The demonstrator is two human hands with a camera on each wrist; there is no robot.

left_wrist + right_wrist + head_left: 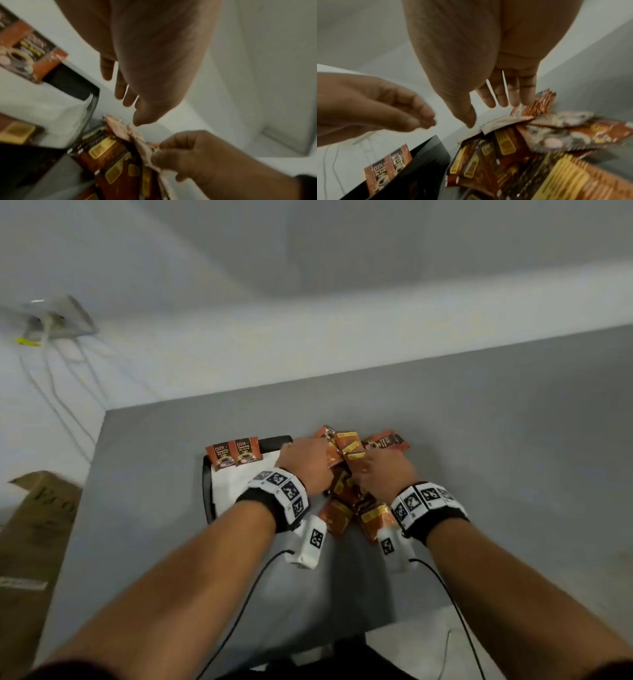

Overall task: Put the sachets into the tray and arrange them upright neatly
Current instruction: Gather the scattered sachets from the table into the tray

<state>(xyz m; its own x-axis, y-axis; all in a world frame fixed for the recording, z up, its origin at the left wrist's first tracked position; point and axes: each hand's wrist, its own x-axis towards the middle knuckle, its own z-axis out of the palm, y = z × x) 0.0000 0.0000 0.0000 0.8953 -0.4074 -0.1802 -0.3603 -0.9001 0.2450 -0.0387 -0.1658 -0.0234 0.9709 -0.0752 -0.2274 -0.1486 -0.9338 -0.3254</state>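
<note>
A black tray (205,484) with a white lining sits on the grey table. Two orange-and-black coffee sachets (234,455) stand upright against the tray's far wall. Just right of the tray lies a loose pile of sachets (344,501). Both hands hover over the far end of the pile. My right hand (373,467) pinches the edge of one sachet (137,142) between thumb and fingers and lifts it a little off the pile. My left hand (308,460) is beside it near the tray's right rim, fingers relaxed, holding nothing; its thumb points at the same sachet.
A brown cardboard box (34,525) stands on the floor left of the table. A wall socket (58,320) with white cables hangs on the wall at far left. Bare grey table top (496,446) stretches to the right of the pile. Black cables run from both wrists towards me.
</note>
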